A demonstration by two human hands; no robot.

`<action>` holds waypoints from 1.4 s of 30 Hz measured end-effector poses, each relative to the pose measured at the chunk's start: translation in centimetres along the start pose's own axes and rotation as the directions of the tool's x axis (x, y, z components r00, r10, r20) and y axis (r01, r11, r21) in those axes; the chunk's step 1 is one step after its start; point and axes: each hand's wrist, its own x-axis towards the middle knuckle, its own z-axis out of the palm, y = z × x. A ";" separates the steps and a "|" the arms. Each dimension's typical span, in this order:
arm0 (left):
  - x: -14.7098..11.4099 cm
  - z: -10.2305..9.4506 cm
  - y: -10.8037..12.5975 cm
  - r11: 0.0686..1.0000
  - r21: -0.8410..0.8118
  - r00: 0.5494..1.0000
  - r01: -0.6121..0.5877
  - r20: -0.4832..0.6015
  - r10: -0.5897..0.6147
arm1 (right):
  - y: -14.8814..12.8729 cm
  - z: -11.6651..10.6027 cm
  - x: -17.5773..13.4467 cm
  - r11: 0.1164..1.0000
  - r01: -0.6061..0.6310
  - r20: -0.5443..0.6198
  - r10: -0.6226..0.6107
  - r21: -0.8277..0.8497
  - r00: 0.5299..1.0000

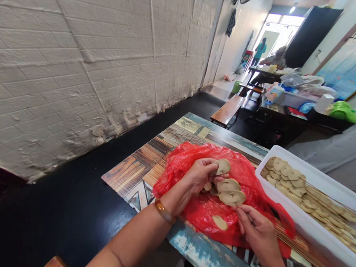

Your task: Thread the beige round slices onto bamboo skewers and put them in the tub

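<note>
My left hand [203, 173] pinches a round, flat beige slice [223, 167] between thumb and fingers. My right hand [257, 230] is closed at the near end of a skewer of overlapping beige slices [232, 193]; the stick itself is mostly hidden. Both hands are over a crumpled red plastic bag [180, 165] spread on the table. More slices lie on the bag behind the skewer, partly covered by my left hand. A single loose slice [220, 223] rests near the bag's front edge.
A white tray [303, 235] at the right holds several skewered rows of slices. Thin sticks [295, 241] lie between bag and tray on the patterned table [148, 156]. Beyond are a wooden bench [228, 110], a cluttered table [278, 108] and two people [260, 51]. A brick-patterned wall [93, 49] runs left.
</note>
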 end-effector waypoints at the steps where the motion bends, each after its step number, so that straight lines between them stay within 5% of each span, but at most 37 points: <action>1: -0.1 0.1 0.0 1.000 0.003 1.000 0.003 0.002 -0.003 | 0.0 0.0 0.0 1.000 -0.005 0.011 0.004 0.008 1.000; 24: -0.7 0.7 0.7 0.999 0.033 0.999 -0.042 -0.033 0.043 | -0.3 0.0 -0.1 1.000 -0.028 0.020 0.028 0.007 0.999; 42: 0.2 0.2 -0.8 0.945 0.269 0.969 -0.188 -0.106 0.223 | -0.1 0.5 -0.1 0.998 -0.039 0.098 0.033 0.055 0.995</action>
